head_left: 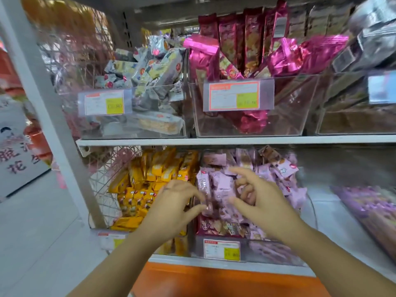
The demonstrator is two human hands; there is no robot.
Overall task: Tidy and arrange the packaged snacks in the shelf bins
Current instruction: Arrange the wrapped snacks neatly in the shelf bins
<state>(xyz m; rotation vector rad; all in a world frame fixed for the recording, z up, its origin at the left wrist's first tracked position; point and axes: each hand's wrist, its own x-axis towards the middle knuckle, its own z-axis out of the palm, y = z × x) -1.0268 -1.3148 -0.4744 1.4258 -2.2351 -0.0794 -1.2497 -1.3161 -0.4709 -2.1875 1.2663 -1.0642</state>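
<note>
On the lower shelf, a clear bin (222, 246) is piled with pink snack packets (285, 168). Next to it on the left, a bin of yellow snack packets (150, 168). My left hand (171, 204) reaches across the divide between the two bins and pinches one pink snack packet (203, 183) upright between thumb and fingers. My right hand (259, 200) hovers over the pink pile just to the right, fingers spread and loosely curled, holding nothing. Motion blur softens both hands.
The upper shelf holds clear bins: grey-white packets (150, 71) at left, magenta foil packets (289, 56) in the middle, silver-grey packs (375, 39) at right. Price tags (233, 95) hang on the bin fronts. A purple bag (368, 206) lies at lower right. A shelf post (53, 116) stands left.
</note>
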